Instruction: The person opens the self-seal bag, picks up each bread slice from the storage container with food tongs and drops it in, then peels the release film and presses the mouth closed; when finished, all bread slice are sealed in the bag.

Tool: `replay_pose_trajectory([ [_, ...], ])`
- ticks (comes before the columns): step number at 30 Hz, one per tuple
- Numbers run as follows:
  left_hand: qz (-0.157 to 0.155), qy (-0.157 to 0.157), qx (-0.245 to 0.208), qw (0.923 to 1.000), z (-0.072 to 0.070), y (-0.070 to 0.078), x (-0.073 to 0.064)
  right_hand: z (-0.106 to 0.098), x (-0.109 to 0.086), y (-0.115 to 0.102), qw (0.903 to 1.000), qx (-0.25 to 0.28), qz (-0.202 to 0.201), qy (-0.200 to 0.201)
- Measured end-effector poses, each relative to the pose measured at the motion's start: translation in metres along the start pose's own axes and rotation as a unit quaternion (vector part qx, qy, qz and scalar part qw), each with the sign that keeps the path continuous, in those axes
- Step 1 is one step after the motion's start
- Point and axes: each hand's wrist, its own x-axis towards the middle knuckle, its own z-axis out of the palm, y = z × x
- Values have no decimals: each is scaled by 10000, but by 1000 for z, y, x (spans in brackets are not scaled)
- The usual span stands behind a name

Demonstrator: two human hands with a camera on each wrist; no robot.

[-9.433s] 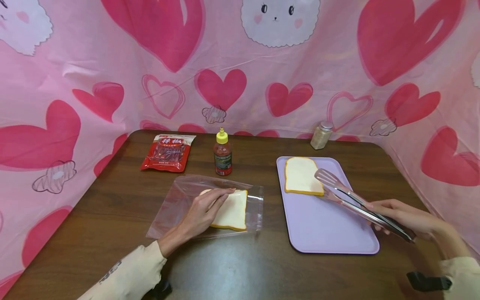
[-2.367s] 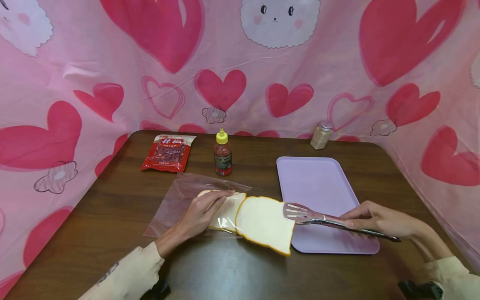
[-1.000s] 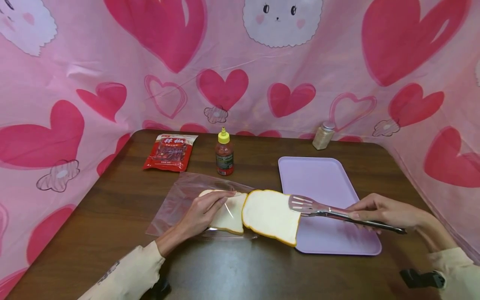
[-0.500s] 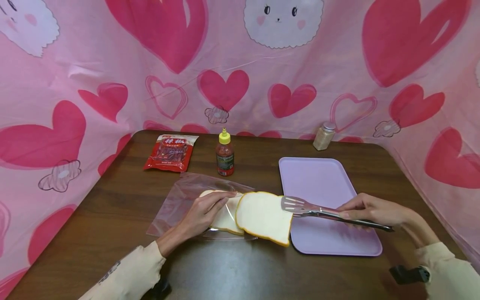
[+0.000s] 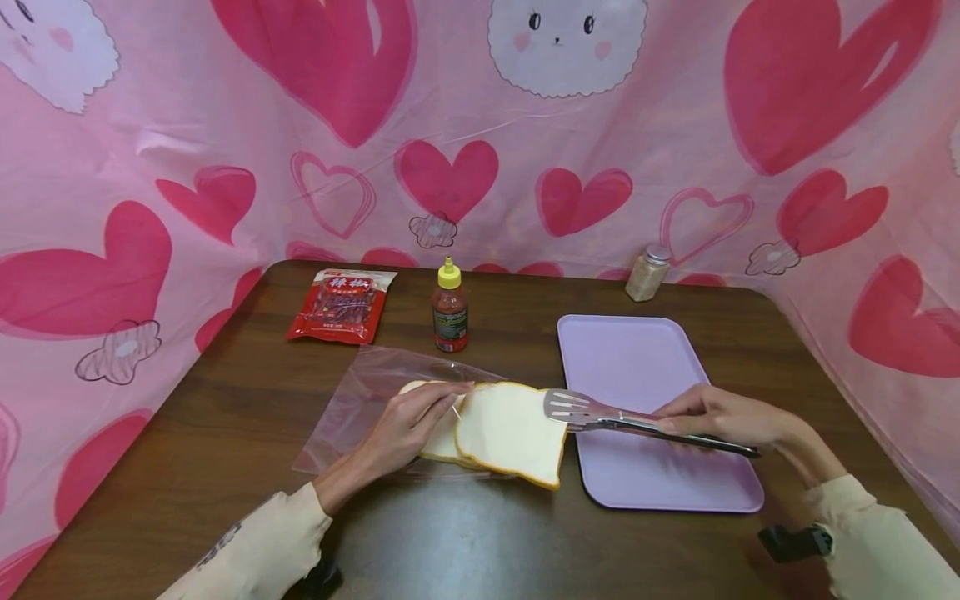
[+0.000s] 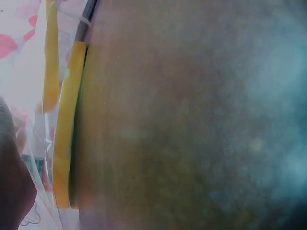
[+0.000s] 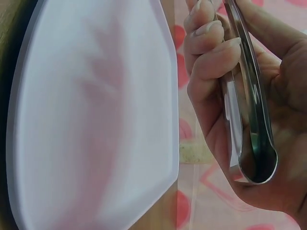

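My right hand [image 5: 723, 417] grips metal tongs [image 5: 622, 419], its fingers and thumb around the handle in the right wrist view. The slotted tong end clamps the right edge of a white bread slice with a yellow-brown crust [image 5: 513, 433]. That slice overlaps a second bread slice [image 5: 442, 442], which lies in a clear plastic bag [image 5: 341, 425]. My left hand [image 5: 408, 421] pinches the bag's film over this second slice, covering part of it. In the left wrist view, the crust edges [image 6: 64, 139] show one above the other behind clear film, with my left hand at the left border.
On the right lies a lilac tray [image 5: 637, 358] on the brown wooden table [image 5: 465, 542]. Behind the bag stand a red sauce bottle with a yellow cap [image 5: 450, 308] and a red food packet [image 5: 343, 306]. A small glass jar [image 5: 647, 273] stands at the back right.
Over the frames, the clamped slice came off the tray to the bag. Lately my right hand, the tongs and that slice moved left, further over the other slice. My left hand stayed put.
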Motion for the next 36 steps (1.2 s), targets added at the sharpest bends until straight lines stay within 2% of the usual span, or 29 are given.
replay_pose_trajectory([
  [5, -92, 63, 102, 9999, 0, 1, 0, 0, 3, -1, 9999, 113, -35, -57],
  [15, -270, 115, 223, 9993, 2, 4, 0, -3, -5, -3, 9999, 94, 115, -18],
  [24, -390, -4, 209, 9990, 1, 5, 0, -3, 1, -8, 9996, 72, 277, -12],
  [36, -341, 39, 163, 9993, 1, 5, 1, -5, 2, -12, 9997, 20, 228, -81],
])
